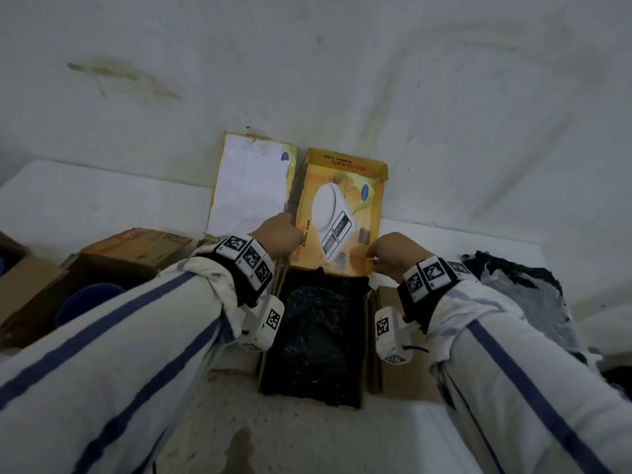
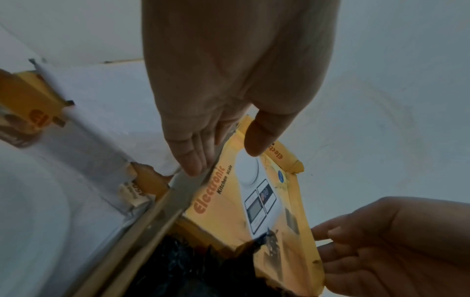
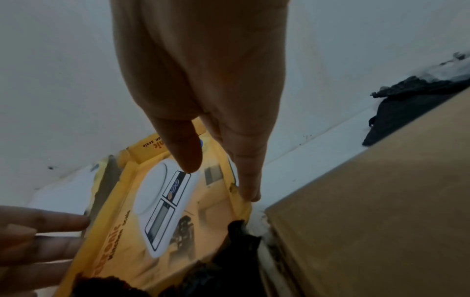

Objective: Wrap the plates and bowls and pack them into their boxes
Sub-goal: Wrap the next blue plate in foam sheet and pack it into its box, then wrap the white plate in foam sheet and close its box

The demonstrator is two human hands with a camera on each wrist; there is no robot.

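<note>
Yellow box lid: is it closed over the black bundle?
No, the yellow lid stands raised and the black bundle lies uncovered in the open box.

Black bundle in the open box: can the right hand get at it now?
Probably yes: the yellow lid stands raised, so the black bundle lies uncovered close to the right hand, which must first release the lid's edge.

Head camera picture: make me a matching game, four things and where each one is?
Things:
1 yellow lid
2 black bundle
3 white paper
4 crumpled dark wrap

Places:
A on the table, far right
B between left hand and right hand
C inside the open box
D by the wall, left of the lid

Pairs: 1-B, 2-C, 3-D, 4-A
</note>
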